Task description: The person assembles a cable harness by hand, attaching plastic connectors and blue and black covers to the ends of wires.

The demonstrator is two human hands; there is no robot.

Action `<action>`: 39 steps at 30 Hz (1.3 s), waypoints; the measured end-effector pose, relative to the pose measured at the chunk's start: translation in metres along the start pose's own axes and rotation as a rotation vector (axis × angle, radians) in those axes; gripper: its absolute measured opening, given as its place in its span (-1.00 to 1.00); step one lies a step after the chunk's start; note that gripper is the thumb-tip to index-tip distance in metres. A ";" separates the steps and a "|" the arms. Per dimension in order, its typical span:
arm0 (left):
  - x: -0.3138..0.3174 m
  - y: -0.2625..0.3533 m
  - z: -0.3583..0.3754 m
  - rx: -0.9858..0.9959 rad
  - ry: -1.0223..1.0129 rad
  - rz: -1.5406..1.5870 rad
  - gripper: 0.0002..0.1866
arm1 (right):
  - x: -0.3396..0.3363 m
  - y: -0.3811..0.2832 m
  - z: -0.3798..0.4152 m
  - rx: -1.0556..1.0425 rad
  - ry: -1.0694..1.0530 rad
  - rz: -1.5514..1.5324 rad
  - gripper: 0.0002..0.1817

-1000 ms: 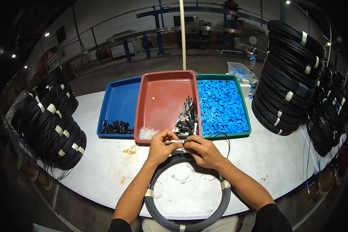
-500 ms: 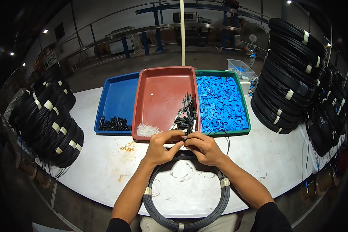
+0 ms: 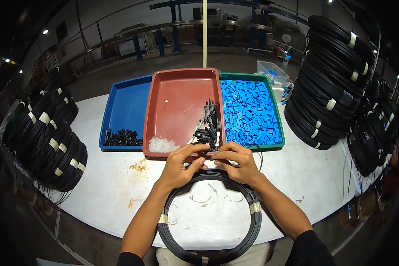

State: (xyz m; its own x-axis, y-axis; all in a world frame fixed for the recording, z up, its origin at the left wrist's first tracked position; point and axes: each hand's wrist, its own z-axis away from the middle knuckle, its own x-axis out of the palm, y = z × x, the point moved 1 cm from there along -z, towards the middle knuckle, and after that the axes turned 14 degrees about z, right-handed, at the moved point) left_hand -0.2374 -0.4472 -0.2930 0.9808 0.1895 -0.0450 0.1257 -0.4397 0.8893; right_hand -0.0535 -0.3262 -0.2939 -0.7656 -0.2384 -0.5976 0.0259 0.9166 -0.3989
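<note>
A coil of black cable (image 3: 256, 221), banded with pale tape, lies at the table's front edge, partly over the person's lap. Above its far side, my left hand (image 3: 183, 165) pinches a small dark piece (image 3: 205, 154), mostly covered by the fingers. My right hand (image 3: 236, 164) is close beside it, thumb and fingers pinched together; what they hold is too small and hidden to make out. A thin black cable (image 3: 260, 162) curves out behind the right hand. Just beyond the hands, black connector parts (image 3: 208, 126) are heaped in the red tray (image 3: 177, 102).
Left of the red tray is a blue tray (image 3: 128, 104) with small black parts. A green tray (image 3: 281, 133) full of blue clips is at right. Clear pieces (image 3: 162, 145) fill the red tray's near corner. Cable coils stand stacked left (image 3: 44, 137) and right (image 3: 328, 88).
The fingertips, which were together half a second ago, have come slightly apart, showing the dark piece in my left hand. The whole view has shifted a little.
</note>
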 end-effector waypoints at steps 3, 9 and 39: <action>0.000 -0.003 0.001 -0.001 -0.015 0.023 -0.69 | 0.004 0.001 0.001 -0.026 0.013 -0.005 -0.78; -0.003 -0.012 0.001 0.021 -0.023 0.050 -0.68 | 0.009 -0.001 0.002 0.041 0.005 -0.045 -0.88; -0.006 -0.012 0.000 0.274 0.097 -0.175 -0.86 | 0.013 0.000 0.002 -0.149 0.175 0.084 -0.79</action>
State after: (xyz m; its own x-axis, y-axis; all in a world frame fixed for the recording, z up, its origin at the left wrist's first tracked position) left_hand -0.2443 -0.4435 -0.3034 0.9238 0.3598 -0.1306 0.3389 -0.6102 0.7161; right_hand -0.0622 -0.3295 -0.3028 -0.8648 -0.1118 -0.4896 0.0092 0.9712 -0.2381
